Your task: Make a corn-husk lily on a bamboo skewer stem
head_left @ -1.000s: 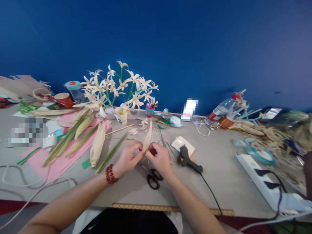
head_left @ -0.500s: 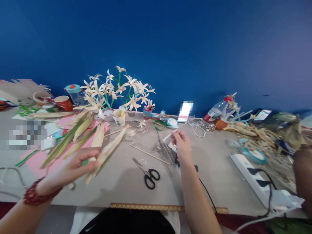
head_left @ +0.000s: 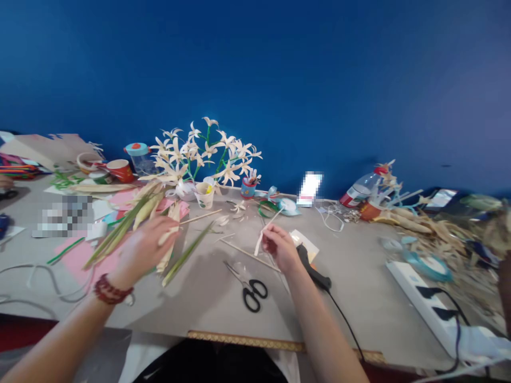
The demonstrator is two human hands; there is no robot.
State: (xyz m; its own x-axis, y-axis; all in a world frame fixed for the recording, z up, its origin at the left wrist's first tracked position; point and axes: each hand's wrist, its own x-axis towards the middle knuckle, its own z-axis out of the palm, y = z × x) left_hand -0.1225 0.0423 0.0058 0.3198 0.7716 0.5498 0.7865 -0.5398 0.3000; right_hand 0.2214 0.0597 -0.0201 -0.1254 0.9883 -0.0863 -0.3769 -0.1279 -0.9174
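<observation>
My right hand, fingers pinched, holds a thin pale strip above the middle of the table. My left hand is over the corn husks at the left, its fingertips at a pale husk; blur and the back of the hand hide its grip. A green-edged husk lies just right of that hand. Between my hands are black-handled scissors and a thin stick. Beside my right wrist rests a black glue gun.
White husk flowers on green stems stand behind, near a paper cup. To the right are a power strip, a plastic bottle and piled dry husks. A patterned ruler-like strip runs along the front edge.
My left hand has let go of the green-edged husk, now on the table, and moved up over the other husks. My right hand has shifted slightly left and down with the strip.
</observation>
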